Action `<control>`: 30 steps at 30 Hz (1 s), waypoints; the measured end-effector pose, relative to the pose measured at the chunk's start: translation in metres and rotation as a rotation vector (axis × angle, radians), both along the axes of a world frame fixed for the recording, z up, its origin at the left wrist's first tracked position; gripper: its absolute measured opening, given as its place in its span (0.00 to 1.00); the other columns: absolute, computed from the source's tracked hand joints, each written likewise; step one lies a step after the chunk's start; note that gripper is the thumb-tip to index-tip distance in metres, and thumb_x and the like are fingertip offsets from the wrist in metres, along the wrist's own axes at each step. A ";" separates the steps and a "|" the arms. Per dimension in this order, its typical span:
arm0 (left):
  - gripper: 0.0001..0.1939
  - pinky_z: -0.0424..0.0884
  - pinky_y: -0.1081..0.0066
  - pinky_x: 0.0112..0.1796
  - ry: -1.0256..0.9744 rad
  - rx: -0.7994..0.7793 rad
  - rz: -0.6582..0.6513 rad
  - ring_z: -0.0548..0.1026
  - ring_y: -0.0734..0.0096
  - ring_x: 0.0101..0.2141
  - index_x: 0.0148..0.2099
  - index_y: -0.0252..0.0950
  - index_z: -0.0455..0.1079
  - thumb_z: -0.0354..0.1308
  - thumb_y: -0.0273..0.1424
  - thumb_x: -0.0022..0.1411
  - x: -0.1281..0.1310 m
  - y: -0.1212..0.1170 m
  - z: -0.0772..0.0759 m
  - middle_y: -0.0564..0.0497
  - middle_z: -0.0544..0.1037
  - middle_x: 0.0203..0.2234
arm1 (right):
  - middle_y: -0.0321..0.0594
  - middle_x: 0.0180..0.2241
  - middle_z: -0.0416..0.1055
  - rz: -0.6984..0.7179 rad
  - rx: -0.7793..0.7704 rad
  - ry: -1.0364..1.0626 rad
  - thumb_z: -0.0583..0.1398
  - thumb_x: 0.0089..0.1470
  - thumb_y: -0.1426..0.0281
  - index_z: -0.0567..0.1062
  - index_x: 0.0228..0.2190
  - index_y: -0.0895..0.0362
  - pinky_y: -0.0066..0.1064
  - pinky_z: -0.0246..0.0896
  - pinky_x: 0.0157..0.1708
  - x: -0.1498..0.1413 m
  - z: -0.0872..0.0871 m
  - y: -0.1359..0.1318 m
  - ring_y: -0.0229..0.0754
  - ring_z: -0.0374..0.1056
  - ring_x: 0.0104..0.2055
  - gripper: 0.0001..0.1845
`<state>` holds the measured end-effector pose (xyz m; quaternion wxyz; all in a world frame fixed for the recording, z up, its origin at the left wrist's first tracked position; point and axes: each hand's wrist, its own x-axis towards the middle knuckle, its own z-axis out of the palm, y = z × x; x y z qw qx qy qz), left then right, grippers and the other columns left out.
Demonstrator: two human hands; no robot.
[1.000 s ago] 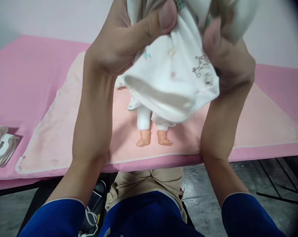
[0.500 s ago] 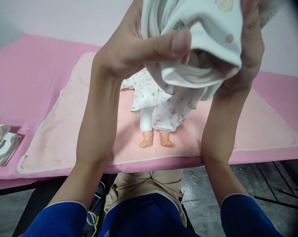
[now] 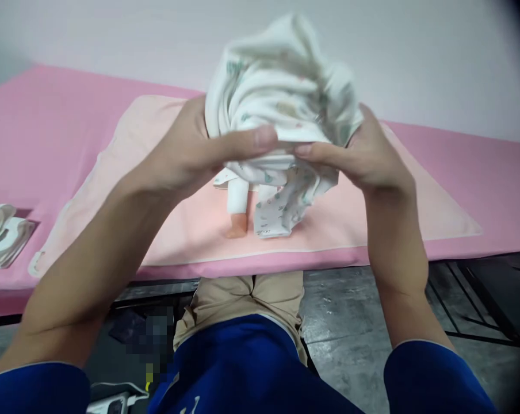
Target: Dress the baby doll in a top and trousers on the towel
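Note:
A bunched white baby garment (image 3: 277, 92) with small green and pink prints hangs in the air between my two hands, blurred by motion. My left hand (image 3: 217, 141) grips its left side, thumb across the gathered cloth. On the other side my right hand (image 3: 355, 149) pinches it, the two thumb tips close together. A loose part of the cloth dangles down over a baby doll (image 3: 237, 201) lying on the peach mat. Only one leg and foot of the doll, with white legwear, and a bit of its printed top show; the garment hides the rest.
The peach mat (image 3: 191, 241) with a white border lies on a pink-covered table (image 3: 70, 126). Folded white cloths (image 3: 5, 236) lie at the left edge. A pale wall (image 3: 415, 69) rises behind. Below the front edge are a device with a cable (image 3: 117, 399) and a dark metal frame.
Both hands have come lower and the garment now sits wholly in view, more gathered. Its dangling part has swung over the doll's other foot. My thumbs are closer together.

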<state>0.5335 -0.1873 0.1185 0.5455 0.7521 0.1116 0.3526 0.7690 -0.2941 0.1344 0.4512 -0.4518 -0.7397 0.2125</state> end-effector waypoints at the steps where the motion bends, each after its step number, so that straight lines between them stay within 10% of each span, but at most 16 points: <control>1: 0.30 0.79 0.48 0.60 0.007 -0.043 0.006 0.81 0.41 0.60 0.56 0.34 0.80 0.77 0.46 0.57 -0.006 -0.008 -0.009 0.46 0.84 0.52 | 0.38 0.53 0.80 -0.064 -0.015 -0.039 0.70 0.64 0.57 0.79 0.55 0.56 0.49 0.72 0.64 -0.006 -0.009 -0.007 0.52 0.76 0.61 0.24; 6: 0.24 0.80 0.51 0.58 0.220 -0.225 0.296 0.83 0.43 0.57 0.52 0.34 0.83 0.75 0.42 0.57 -0.029 -0.038 -0.070 0.44 0.87 0.49 | 0.41 0.47 0.79 -0.316 -0.111 -0.182 0.64 0.63 0.61 0.76 0.49 0.56 0.49 0.72 0.57 -0.034 -0.068 -0.018 0.53 0.75 0.52 0.16; 13: 0.33 0.79 0.53 0.52 0.596 -0.167 0.423 0.83 0.41 0.52 0.55 0.34 0.81 0.65 0.56 0.62 -0.065 -0.050 -0.147 0.40 0.87 0.48 | 0.48 0.50 0.80 -0.301 -0.445 -0.332 0.64 0.59 0.57 0.74 0.54 0.56 0.46 0.70 0.50 -0.056 -0.121 -0.012 0.57 0.75 0.49 0.26; 30: 0.19 0.62 0.47 0.57 0.774 0.267 0.325 0.78 0.47 0.46 0.49 0.39 0.67 0.40 0.45 0.80 -0.075 -0.051 -0.175 0.43 0.82 0.39 | 0.52 0.51 0.82 -0.282 -0.531 -0.544 0.60 0.65 0.58 0.77 0.54 0.57 0.45 0.67 0.46 -0.087 -0.141 -0.009 0.62 0.76 0.50 0.22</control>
